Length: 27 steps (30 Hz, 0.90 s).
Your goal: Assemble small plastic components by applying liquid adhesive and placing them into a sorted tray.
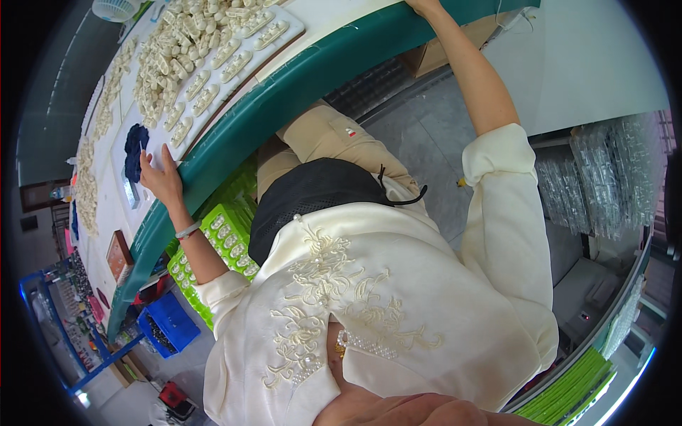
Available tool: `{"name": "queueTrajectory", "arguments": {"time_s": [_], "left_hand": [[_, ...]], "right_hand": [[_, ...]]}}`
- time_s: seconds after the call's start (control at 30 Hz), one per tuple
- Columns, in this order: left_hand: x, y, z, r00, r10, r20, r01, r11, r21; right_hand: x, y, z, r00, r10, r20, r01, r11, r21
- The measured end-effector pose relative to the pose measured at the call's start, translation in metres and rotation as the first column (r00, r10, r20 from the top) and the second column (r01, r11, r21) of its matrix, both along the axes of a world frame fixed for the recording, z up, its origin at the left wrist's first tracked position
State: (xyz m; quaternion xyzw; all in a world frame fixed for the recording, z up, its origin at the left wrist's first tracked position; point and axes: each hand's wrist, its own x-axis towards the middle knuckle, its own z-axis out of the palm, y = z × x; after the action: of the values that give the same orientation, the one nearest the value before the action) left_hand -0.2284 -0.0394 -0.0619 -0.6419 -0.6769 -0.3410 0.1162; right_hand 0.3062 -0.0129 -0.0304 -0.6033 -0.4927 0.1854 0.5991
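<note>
We put the landmark down first: the white flat board (297, 28) by the near edge of the white tabletop (114, 213). Two rows of cream oblong moulded parts (236, 65) lie on it, spaced out, we'd guess so each can be picked up singly. The big loose heap of small cream pieces (174, 60) is on the far side of the board, likely pushed back to leave the rows room.

The dark blue crumpled soft bundle (133, 153) sits just off the board's left end, presumably kept there for easy reach. The left hand (163, 181) is right beside it, fingers up and parted, no grip visible; fingertip contact, we can't tell. The right hand (424, 6), off beyond the board's right end, is cut by the frame at the dark green padded edging (312, 67). Maybe it's bracing there; grip unclear, can't call it.

That edging runs along the board's near side, probably to cushion the forearms. Below the board, lower than the tabletop: a bright green tray with white pieces in separate cells (227, 215), which likely stops them knocking together.
</note>
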Motion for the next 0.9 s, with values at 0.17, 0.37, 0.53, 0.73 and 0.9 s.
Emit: {"name": "queueTrajectory", "arguments": {"time_s": [0.17,0.37,0.53,0.73,0.9], "left_hand": [[0.001,-0.001,0.003,1.0,0.024,-0.016,-0.024,1.0,0.013],[0.005,-0.001,-0.003,1.0,-0.001,-0.011,0.001,0.999,0.042],[0.012,-0.011,0.006,0.998,-0.008,0.061,0.004,0.997,0.071],[0.015,-0.018,0.016,0.992,0.03,0.123,-0.036,0.998,0.049],[0.017,-0.014,0.02,0.986,-0.013,0.168,0.006,0.999,0.037]], "right_hand": [[0.008,0.007,-0.003,0.999,-0.023,0.05,0.025,0.999,-0.039],[0.031,0.027,-0.042,0.997,0.03,0.066,-0.037,0.994,0.107],[0.024,0.018,-0.031,0.995,0.095,-0.016,-0.094,0.994,0.054],[0.028,0.018,-0.034,0.995,0.102,-0.004,-0.102,0.995,-0.013],[0.03,0.014,-0.031,0.988,0.026,0.152,-0.02,0.999,-0.041]]}}
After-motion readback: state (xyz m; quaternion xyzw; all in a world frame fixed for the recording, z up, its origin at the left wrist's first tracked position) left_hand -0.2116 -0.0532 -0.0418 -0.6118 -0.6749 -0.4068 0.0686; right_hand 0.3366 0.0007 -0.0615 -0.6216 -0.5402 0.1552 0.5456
